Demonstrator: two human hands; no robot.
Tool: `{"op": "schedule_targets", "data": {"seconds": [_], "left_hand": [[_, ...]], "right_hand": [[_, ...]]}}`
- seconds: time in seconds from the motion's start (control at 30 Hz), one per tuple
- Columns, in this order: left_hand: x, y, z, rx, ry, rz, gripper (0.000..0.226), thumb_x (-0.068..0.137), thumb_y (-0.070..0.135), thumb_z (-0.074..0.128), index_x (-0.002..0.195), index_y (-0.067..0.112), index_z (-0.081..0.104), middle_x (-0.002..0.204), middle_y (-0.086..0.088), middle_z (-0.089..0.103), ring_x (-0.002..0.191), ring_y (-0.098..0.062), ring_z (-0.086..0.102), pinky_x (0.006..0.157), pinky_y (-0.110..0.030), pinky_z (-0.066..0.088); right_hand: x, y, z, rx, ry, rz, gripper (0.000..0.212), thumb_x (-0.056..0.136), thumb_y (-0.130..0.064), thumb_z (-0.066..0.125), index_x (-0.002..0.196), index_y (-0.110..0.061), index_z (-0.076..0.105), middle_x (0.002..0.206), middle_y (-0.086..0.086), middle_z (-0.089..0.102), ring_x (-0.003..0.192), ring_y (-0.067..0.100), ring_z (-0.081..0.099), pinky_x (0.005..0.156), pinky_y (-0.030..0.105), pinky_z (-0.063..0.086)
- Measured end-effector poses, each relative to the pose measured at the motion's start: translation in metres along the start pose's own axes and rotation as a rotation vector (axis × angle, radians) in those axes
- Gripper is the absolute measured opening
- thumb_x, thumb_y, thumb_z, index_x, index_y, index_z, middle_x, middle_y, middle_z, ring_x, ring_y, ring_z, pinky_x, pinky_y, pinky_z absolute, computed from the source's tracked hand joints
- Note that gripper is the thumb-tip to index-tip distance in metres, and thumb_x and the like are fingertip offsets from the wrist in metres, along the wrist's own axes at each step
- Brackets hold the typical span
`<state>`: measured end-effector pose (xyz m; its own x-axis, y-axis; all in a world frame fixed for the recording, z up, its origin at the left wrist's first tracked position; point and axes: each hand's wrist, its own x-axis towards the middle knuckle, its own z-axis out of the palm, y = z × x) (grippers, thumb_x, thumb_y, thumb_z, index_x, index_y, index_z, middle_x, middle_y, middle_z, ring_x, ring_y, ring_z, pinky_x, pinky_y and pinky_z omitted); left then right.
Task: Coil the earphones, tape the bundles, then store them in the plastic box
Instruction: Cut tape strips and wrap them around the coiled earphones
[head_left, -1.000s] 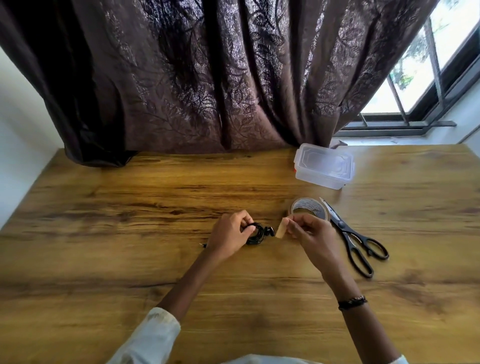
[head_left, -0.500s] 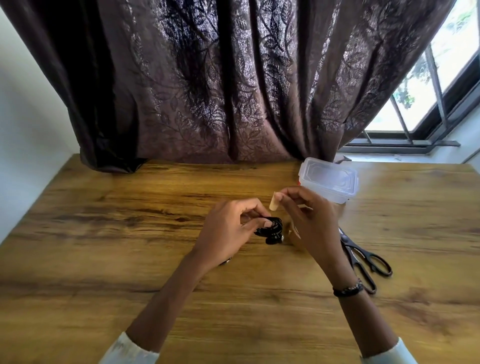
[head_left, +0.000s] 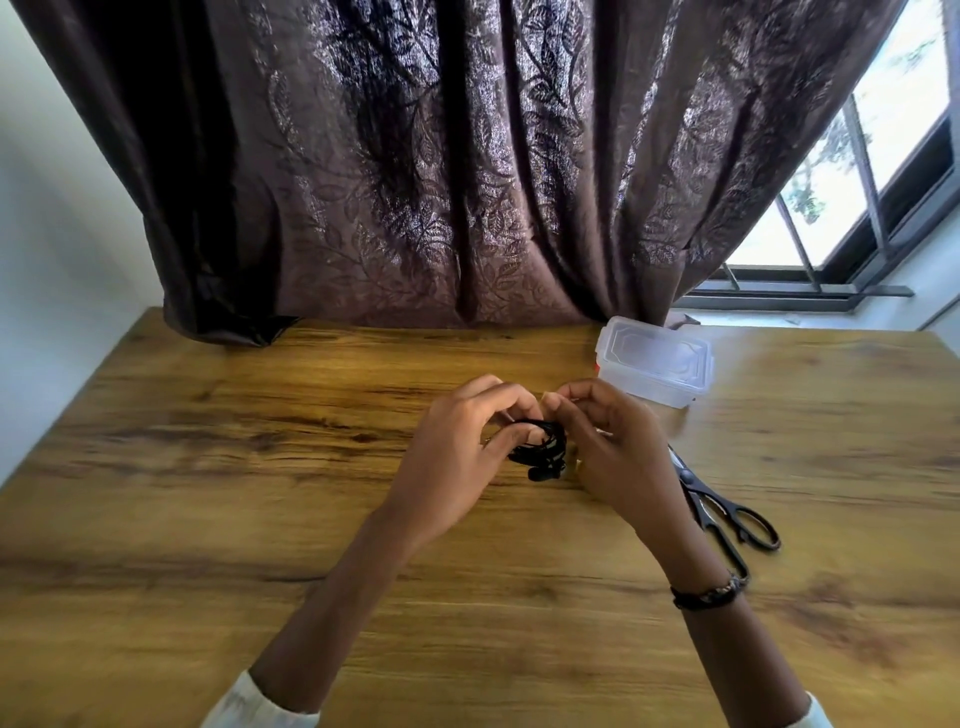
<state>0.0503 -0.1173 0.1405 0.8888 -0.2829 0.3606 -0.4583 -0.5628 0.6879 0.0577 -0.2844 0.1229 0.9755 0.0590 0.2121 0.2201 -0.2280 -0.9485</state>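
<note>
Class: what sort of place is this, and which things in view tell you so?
Probably a room in a home: a wooden table stands by a window hung with a heavy patterned curtain, with household scissors on it.

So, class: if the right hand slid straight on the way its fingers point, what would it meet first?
Probably the coiled earphones, right at the right hand fingertips, then the left hand; depth is unclear.

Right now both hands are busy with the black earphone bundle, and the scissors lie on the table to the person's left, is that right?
Not quite. The head view shows the scissors on the person's right, beside the right hand. Both hands, the left hand too, are indeed on the black earphone bundle.
</note>
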Motion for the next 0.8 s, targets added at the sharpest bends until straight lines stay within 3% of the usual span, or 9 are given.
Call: {"op": "schedule_targets", "data": {"seconds": [0.13,0.3,0.43,0.53,0.67,0.8], "left_hand": [[0.0011,0.0020,-0.0018,-0.017,0.001,-0.009,0.009,0.085,0.025,0.070,0.093,0.022,0.067,0.090,0.015,0.060,0.084,-0.001,0.060,0.074,-0.031,0.054],[0.0033,0.0053,-0.0038,-0.035,-0.010,-0.034,0.010,0.083,0.028,0.070,0.091,0.022,0.068,0.087,0.014,0.062,0.082,-0.002,0.061,0.074,-0.028,0.053],[0.0050,0.0060,-0.0039,-0.074,-0.023,-0.060,0.009,0.082,0.027,0.072,0.087,0.021,0.069,0.085,0.010,0.065,0.079,-0.006,0.063,0.072,-0.028,0.053],[0.0062,0.0064,-0.0041,-0.130,-0.040,-0.104,0.008,0.081,0.026,0.073,0.085,0.019,0.071,0.079,0.009,0.070,0.075,-0.006,0.065,0.069,-0.029,0.054],[0.0075,0.0046,-0.0047,-0.182,-0.054,-0.139,0.010,0.080,0.029,0.074,0.085,0.020,0.074,0.075,0.010,0.072,0.073,-0.005,0.067,0.067,-0.031,0.055],[0.0084,0.0044,-0.0055,-0.232,-0.056,-0.155,0.014,0.079,0.030,0.073,0.086,0.019,0.075,0.078,0.008,0.074,0.077,-0.007,0.068,0.069,-0.030,0.056]], "right_hand": [[0.0007,-0.0008,-0.0013,0.136,-0.042,0.076,0.015,0.083,-0.036,0.063,0.087,-0.022,0.066,0.077,0.001,0.075,0.070,0.013,0.070,0.061,0.026,0.051],[0.0015,-0.0024,-0.0004,0.334,-0.104,0.217,0.024,0.078,-0.034,0.062,0.091,-0.014,0.064,0.070,0.000,0.072,0.062,0.010,0.068,0.055,0.022,0.051],[0.0003,-0.0041,0.0002,0.356,-0.095,0.283,0.020,0.079,-0.032,0.061,0.090,-0.015,0.063,0.066,-0.002,0.071,0.060,0.008,0.066,0.053,0.019,0.049],[-0.0032,-0.0031,0.0032,0.313,-0.038,0.307,0.007,0.089,-0.024,0.061,0.089,-0.018,0.064,0.069,0.000,0.072,0.066,0.015,0.066,0.063,0.032,0.053],[-0.0075,-0.0043,0.0066,0.286,0.027,0.341,0.005,0.092,-0.024,0.061,0.089,-0.022,0.065,0.076,0.006,0.073,0.075,0.026,0.066,0.077,0.050,0.054],[-0.0083,-0.0085,0.0068,0.290,0.033,0.337,0.005,0.092,-0.023,0.060,0.092,-0.020,0.064,0.072,0.005,0.073,0.070,0.021,0.069,0.067,0.044,0.057]]}}
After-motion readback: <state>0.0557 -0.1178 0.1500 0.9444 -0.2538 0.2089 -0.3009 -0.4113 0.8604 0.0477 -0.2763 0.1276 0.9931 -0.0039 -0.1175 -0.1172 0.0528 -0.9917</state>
